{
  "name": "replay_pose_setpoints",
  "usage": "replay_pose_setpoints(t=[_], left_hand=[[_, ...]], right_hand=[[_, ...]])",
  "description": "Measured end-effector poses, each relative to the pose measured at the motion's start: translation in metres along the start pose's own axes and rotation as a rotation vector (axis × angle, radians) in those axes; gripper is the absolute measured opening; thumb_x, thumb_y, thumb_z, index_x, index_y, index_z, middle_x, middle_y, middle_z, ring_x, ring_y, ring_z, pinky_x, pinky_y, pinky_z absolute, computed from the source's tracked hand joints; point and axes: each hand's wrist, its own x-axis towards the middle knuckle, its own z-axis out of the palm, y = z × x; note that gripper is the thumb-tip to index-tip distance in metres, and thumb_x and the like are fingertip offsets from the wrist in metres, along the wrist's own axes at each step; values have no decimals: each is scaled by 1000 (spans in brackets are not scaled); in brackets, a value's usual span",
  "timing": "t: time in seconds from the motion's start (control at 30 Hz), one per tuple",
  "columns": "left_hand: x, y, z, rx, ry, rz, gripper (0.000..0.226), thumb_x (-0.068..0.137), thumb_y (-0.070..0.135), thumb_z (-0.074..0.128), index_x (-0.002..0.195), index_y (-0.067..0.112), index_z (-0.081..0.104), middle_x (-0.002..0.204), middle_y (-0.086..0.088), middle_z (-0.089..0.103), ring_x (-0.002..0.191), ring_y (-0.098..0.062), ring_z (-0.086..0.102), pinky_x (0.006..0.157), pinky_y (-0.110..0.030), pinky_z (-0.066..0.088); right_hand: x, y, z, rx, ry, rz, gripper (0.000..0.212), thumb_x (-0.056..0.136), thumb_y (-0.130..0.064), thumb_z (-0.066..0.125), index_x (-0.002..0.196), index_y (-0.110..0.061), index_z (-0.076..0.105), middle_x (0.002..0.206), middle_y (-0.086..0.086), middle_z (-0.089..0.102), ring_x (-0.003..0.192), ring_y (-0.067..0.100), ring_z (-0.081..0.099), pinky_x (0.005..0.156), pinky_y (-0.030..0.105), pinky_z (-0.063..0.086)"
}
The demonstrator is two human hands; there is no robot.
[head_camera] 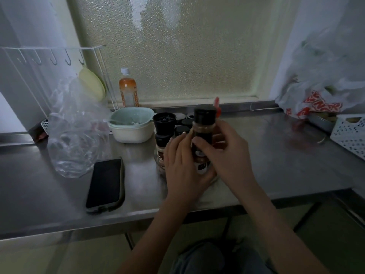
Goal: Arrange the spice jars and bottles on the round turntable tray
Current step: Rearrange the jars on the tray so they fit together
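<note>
Stainless steel covers the desk point(266, 155), which stands under a frosted window. Near its middle the right hand point(227, 153) is closed around a spice jar point(203, 133) with a black cap and brown powder inside; the jar is upright and lifted a little above the others. The left hand point(183, 165) is just beside it, with the fingers curved against the lower part of the same jar and a second jar with a white label point(201, 165) — whether it really grips one of them cannot be told. Behind the hands stands a group of black-capped jars point(182, 124), and to the left of them a black grinder point(164, 123) rises over a smaller jar with brown spice point(160, 155). The turntable tray is mostly hidden under the hands; only a clear rim point(158, 165) shows at the left.

A phone point(105, 183) lies face up on the desk, left of the hands. Further back are a pale bowl point(132, 127), a crumpled clear plastic bag point(73, 131) and an orange drink bottle point(128, 89).
</note>
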Motion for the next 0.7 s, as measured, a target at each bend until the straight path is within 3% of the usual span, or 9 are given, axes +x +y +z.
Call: replay_pose_setpoints(t=[0.1, 0.17, 0.27, 0.37, 0.5, 0.6, 0.7], left_hand=[[8, 5, -2, -205, 30, -237, 51, 78, 38, 59, 118, 7, 53, 111, -9, 60, 107, -24, 51, 91, -48, 42], [5, 2, -6, -263, 89, -318, 42, 80, 39, 59, 114, 16, 50, 104, 0, 57, 100, -17, 51, 85, -42, 46], [-5, -5, -13, -185, 158, -315, 33, 78, 40, 59, 105, 25, 47, 94, 12, 46, 92, -5, 40, 77, -30, 37], [-12, -6, -16, -122, 155, -275, 29, 75, 41, 59, 94, 23, 48, 84, 13, 45, 85, -4, 38, 72, -26, 31], [-11, 0, -17, -297, 23, -304, 25, 76, 41, 60, 96, 34, 47, 86, 6, 61, 82, -11, 59, 69, -34, 51], [-6, 3, -20, -414, -31, -297, 18, 78, 43, 60, 92, 39, 49, 82, 5, 65, 76, -4, 61, 63, -23, 51], [1, 8, -22, -543, -24, -347, 15, 78, 42, 62, 91, 36, 57, 80, 5, 69, 76, -3, 65, 64, -23, 54]], right_hand=[[-2, -2, 5, 125, -87, 20, 12, 87, -46, 55, 95, -38, 61, 76, -21, 67, 71, -3, 63, 61, 8, 46], [3, 7, 2, 197, 12, 65, 25, 94, -45, 42, 98, -34, 64, 78, -11, 70, 68, 6, 65, 58, 14, 50], [34, 43, -6, 18, 164, 177, 36, 93, -40, 48, 123, -22, 55, 105, -9, 64, 96, 12, 62, 75, 13, 46], [68, 78, 0, -55, 0, 396, 59, 86, -41, 61, 136, -16, 41, 130, 3, 53, 113, 19, 53, 88, 29, 43], [80, 96, 17, -87, -93, 392, 36, 83, -37, 64, 110, -14, 56, 101, 6, 67, 92, 20, 64, 75, 32, 50], [75, 83, 8, -93, 86, 270, 20, 85, -38, 62, 95, -21, 56, 79, -10, 62, 70, -11, 58, 58, 5, 41], [72, 49, -18, -37, 222, 134, 18, 85, -42, 62, 89, -25, 59, 72, -18, 63, 65, -17, 56, 56, 0, 38]])
